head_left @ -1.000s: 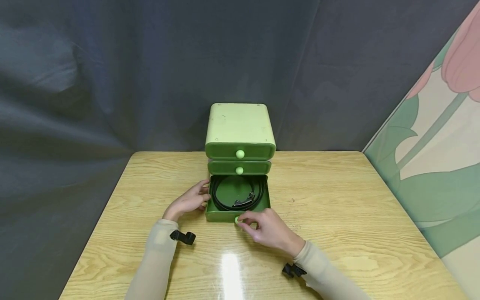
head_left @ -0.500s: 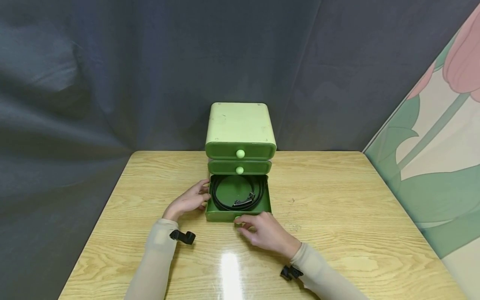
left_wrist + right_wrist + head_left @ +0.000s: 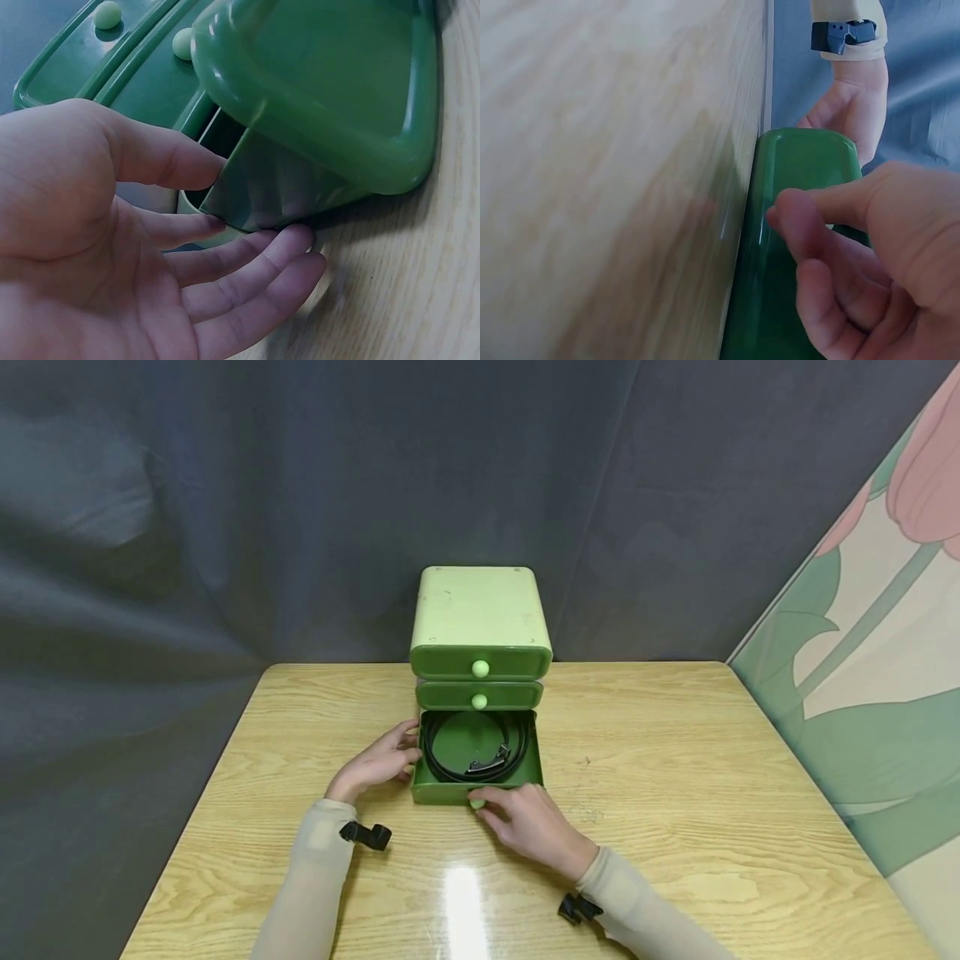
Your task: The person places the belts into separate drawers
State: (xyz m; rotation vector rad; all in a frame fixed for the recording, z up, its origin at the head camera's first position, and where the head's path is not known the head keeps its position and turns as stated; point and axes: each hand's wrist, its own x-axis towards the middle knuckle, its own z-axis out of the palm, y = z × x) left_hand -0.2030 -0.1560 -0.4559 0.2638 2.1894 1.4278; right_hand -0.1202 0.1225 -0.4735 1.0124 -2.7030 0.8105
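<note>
A small cabinet (image 3: 480, 606) has a pale green body and three dark green drawers. Its bottom drawer (image 3: 450, 792) is pulled out, and a coiled black belt (image 3: 442, 771) with a metal buckle lies inside. At the drawer's left side, my left hand (image 3: 377, 760) rests with fingers fairly straight; the left wrist view shows its thumb and fingertips (image 3: 296, 238) at the side wall. My right hand (image 3: 536, 827) is at the drawer's front, index finger and thumb around the pale round knob (image 3: 477, 804). Fingers hide the knob in the right wrist view.
The wooden table (image 3: 712, 793) carries the cabinet near its back edge. A dark curtain (image 3: 337, 510) hangs behind, and a flower-printed panel (image 3: 862, 718) stands at the right. The middle drawer (image 3: 435, 696) and top drawer (image 3: 442, 662) are closed.
My right hand has shifted slightly, and its index finger now lies over the top of the knob. The left hand, drawer and belt have stayed in place.
</note>
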